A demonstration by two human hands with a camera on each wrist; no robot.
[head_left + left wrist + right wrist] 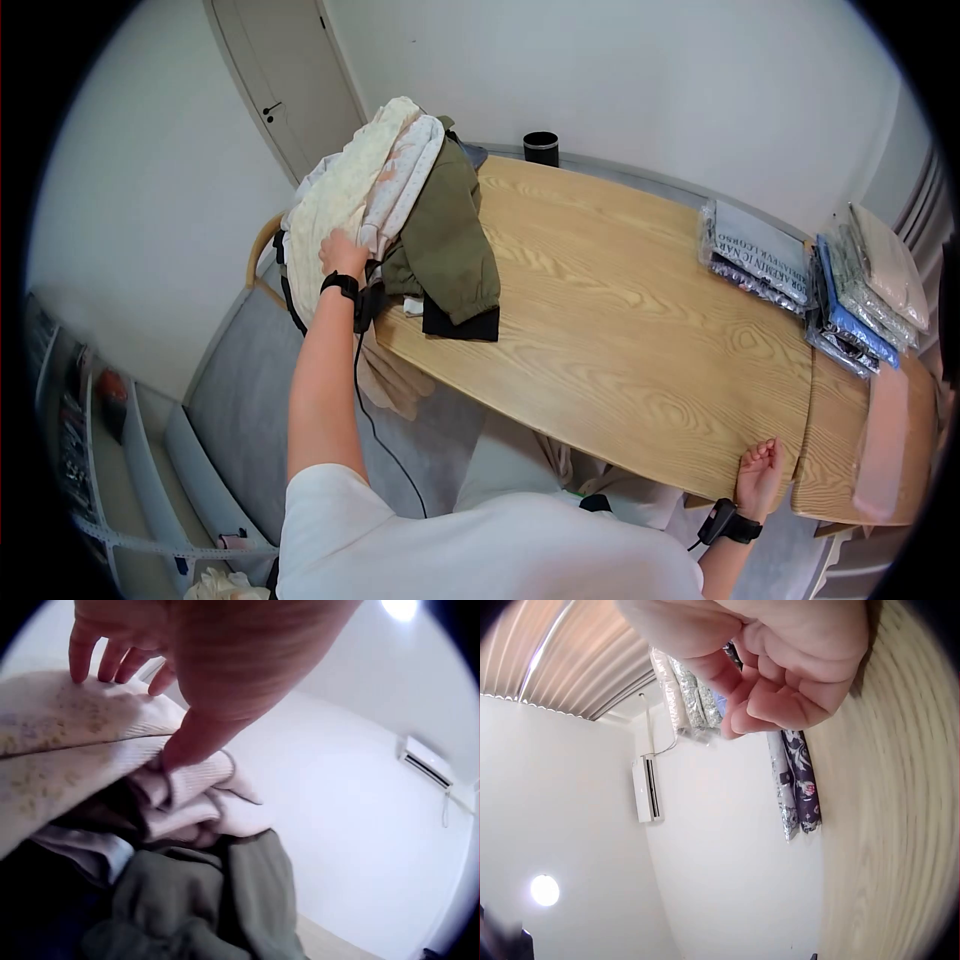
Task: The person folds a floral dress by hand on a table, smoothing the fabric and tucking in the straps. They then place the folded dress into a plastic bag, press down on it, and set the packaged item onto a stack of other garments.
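Over my feed, my left grip lies spread on the cream garment beneath it, my right grip idles loosely curled, and pinching too deep could drag along the green garment right of the left grip.

Before you, a wooden table shows smooth, swirling grain. At left, the cloth looks matt: an olive garment, plain and creased, and a flower-printed garment with a ribbed edge. At right, packets gleam in glossy, crinkled clear plastic. Your white shirt is matt cloth.
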